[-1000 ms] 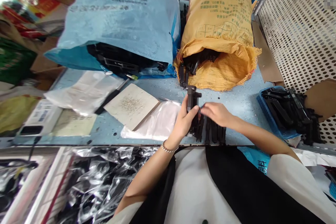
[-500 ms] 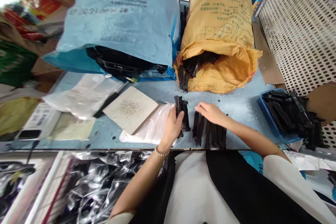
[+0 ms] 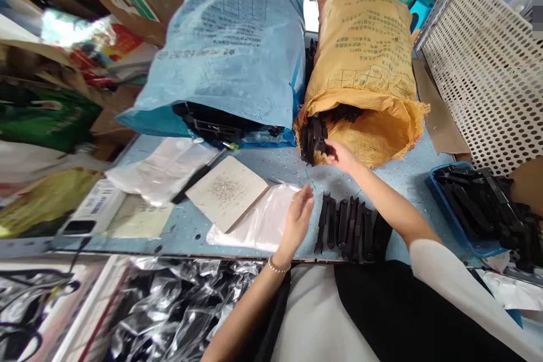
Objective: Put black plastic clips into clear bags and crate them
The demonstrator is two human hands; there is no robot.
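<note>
My right hand (image 3: 341, 157) reaches to the mouth of the yellow woven sack (image 3: 360, 56), its fingers closed on the edge of a cluster of long black plastic parts (image 3: 313, 138). How many of these parts it grips is hidden. My left hand (image 3: 299, 216), with a beaded bracelet at the wrist, is held with its fingers stretched and nothing in them. It hovers beside the clear plastic bags (image 3: 258, 218). To its right, a row of several slim black plastic parts (image 3: 350, 229) lies side by side near the table's front edge.
A large blue sack (image 3: 229, 39) of black parts stands at the back left. A blue basket (image 3: 436, 195) heaped with black parts is at the right. A square board (image 3: 227, 189) and a black-handled tool (image 3: 195, 178) lie left of the bags. Small green strands lie on the table.
My left hand has let go of the black parts it held, and the row on the table has more parts. My right hand has moved forward to the yellow sack's mouth. The view has shifted.
</note>
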